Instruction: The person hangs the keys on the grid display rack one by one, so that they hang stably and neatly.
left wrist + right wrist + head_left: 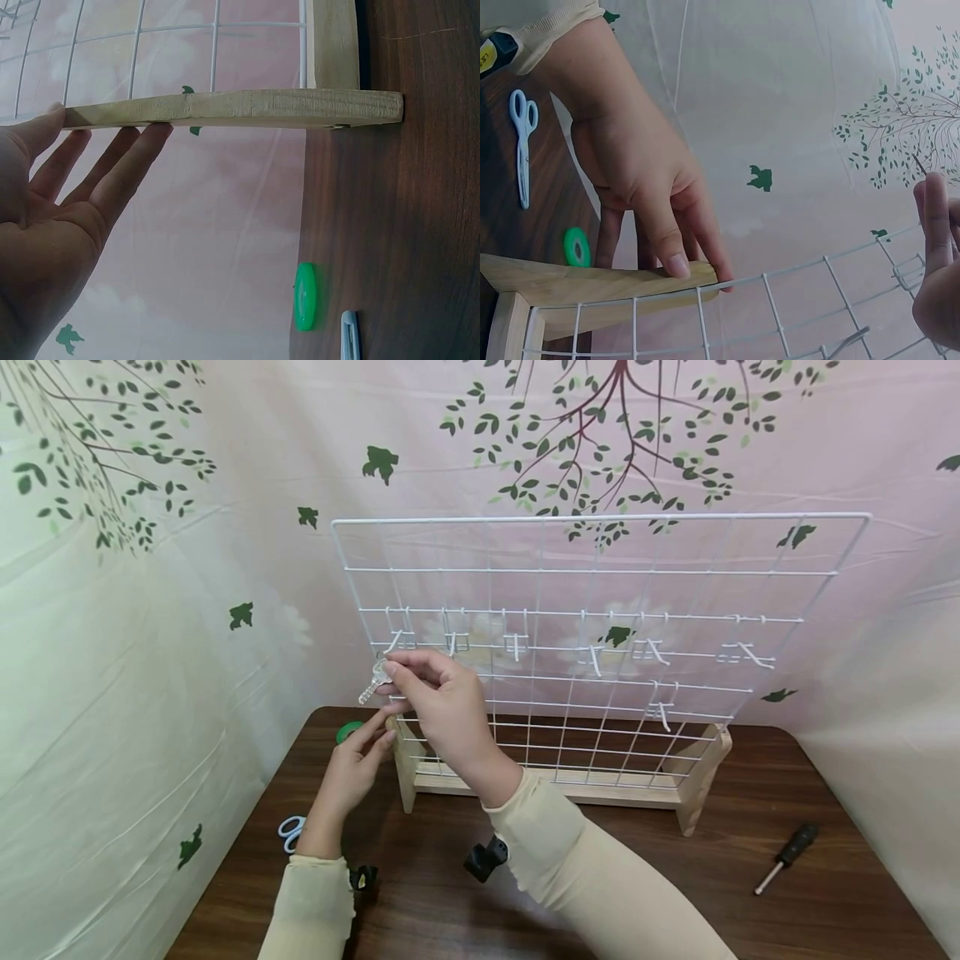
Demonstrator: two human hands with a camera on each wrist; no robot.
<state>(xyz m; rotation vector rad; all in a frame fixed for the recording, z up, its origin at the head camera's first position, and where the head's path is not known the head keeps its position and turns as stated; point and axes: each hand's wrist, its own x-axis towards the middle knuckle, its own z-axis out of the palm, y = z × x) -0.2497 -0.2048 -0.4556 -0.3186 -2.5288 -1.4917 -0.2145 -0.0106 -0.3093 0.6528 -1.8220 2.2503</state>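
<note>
My right hand point(453, 714) pinches a small sparkly, silvery-clear trinket point(375, 682) between thumb and fingertips. The trinket hangs down to the left, before the left edge of the white wire grid rack point(551, 677). Only part of this hand point(939, 262) enters the right wrist view, at the edge, with a thin dark tip point(920, 164) sticking out past its fingers. Lower down, my left hand point(352, 772) holds the top of the rack's left wooden leg point(240, 109). Its thumb point(676, 264) lies at the leg's edge while the other fingers reach along its outer side.
Several white hooks point(516, 646) hang across the grid. Light blue scissors point(291, 833) and a green tape roll point(348, 732) lie on the dark wooden table point(420, 877) at the left. A black-handled screwdriver point(787, 857) is on the right. Printed cloth point(247, 543) surrounds the table.
</note>
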